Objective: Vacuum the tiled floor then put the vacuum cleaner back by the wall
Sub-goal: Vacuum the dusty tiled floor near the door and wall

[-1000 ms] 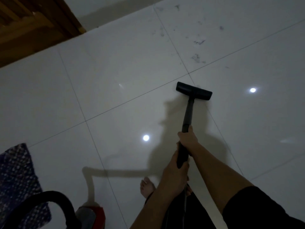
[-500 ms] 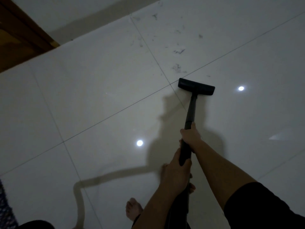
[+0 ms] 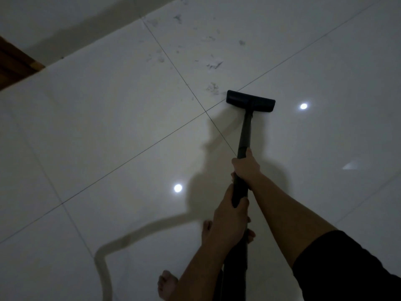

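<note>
A black vacuum wand [image 3: 245, 131] runs from my hands down to a flat black floor head [image 3: 250, 101] resting on the white tiled floor [image 3: 121, 118]. My right hand [image 3: 246, 167] grips the wand higher up, and my left hand [image 3: 230, 220] holds it lower, nearer my body. Dark specks and tufts of dirt [image 3: 213, 65] lie on the tile just beyond the head, the nearest clump [image 3: 213, 87] almost touching its left end. The vacuum's body is out of view.
A wooden door frame [image 3: 15, 66] sits at the far left by the pale wall [image 3: 65, 22]. My bare feet [image 3: 167, 285] stand on the tile below my hands. The hose's shadow [image 3: 121, 242] curves across the lower left floor.
The floor head has slid forward across the tile joint toward the dirt patches. The view has shifted right, so the red vacuum body and patterned mat have dropped out of sight.
</note>
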Motion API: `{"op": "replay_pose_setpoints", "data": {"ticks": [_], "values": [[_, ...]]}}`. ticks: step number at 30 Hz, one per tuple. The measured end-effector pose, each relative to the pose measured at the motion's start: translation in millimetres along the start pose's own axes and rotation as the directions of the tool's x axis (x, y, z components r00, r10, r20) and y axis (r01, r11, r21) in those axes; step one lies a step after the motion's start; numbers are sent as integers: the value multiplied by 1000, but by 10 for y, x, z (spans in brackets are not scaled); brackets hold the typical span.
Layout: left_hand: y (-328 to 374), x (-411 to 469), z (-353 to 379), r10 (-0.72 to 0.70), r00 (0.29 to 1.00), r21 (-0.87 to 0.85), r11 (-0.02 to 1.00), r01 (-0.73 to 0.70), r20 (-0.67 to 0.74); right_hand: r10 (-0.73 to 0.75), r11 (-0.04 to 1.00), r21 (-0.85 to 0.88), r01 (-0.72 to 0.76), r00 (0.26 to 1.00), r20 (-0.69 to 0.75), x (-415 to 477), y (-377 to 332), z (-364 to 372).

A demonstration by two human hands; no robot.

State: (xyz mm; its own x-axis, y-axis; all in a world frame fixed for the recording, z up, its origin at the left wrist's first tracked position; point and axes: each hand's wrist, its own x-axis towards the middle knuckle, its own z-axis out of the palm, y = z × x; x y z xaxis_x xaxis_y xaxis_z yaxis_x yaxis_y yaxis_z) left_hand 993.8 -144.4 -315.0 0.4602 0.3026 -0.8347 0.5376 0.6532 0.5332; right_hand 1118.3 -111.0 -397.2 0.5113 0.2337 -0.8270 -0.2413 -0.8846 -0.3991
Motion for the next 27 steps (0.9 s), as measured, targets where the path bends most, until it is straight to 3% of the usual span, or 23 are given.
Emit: {"op": "replay_pose_setpoints", "data": {"ticks": [8,17,27], "values": [[-21,20,33,-15,1000,13,1000,15,3,14,1000,12,-14,1000,-1,12,81,-8],[-281,-228,-134,0,1000,-107,994,0,2,60,998,18,-61,997,56,-219,196,270],[-522,-552,-415,12,999,-155,988,-18,-39,-18,996,-85,26,996,89,-518,261,634]]}}
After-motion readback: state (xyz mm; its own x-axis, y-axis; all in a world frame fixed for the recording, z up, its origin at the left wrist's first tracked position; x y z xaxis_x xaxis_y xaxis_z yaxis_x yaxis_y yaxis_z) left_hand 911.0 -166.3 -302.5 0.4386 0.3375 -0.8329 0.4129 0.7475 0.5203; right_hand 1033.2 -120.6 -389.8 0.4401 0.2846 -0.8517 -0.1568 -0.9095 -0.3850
